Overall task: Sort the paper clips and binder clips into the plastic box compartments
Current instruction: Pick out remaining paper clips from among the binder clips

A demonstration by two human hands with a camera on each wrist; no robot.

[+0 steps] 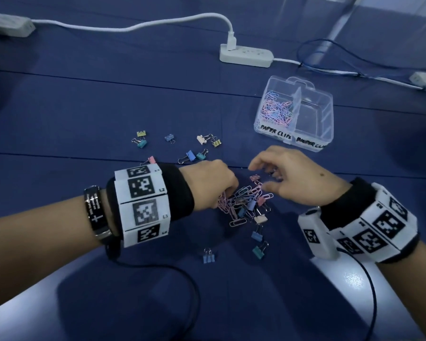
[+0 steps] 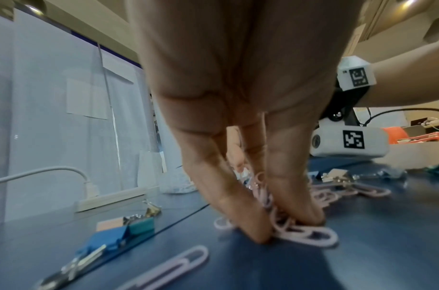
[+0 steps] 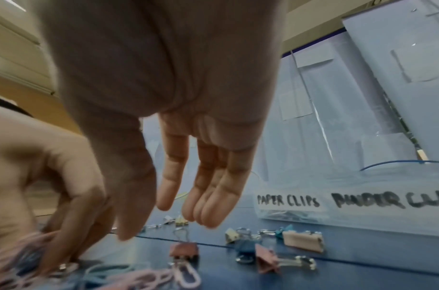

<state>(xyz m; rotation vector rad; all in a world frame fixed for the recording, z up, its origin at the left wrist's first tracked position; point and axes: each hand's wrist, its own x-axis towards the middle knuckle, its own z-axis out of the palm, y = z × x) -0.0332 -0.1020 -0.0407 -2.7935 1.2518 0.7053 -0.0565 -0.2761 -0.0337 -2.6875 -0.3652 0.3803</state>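
The left hand (image 1: 213, 184) pinches paper clips (image 1: 241, 203) from the near pile while the right hand (image 1: 288, 178) hovers open and empty, so lift slowly, shaking off tangled binder clips (image 1: 257, 219), toward the box (image 1: 293, 112) far right

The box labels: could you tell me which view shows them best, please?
The right wrist view: both labels on the box face it, PAPER CLIPS clear, the second cut off by the frame edge. The head view shows them smaller and slanted. In the left wrist view the box is blurred, no writing legible.
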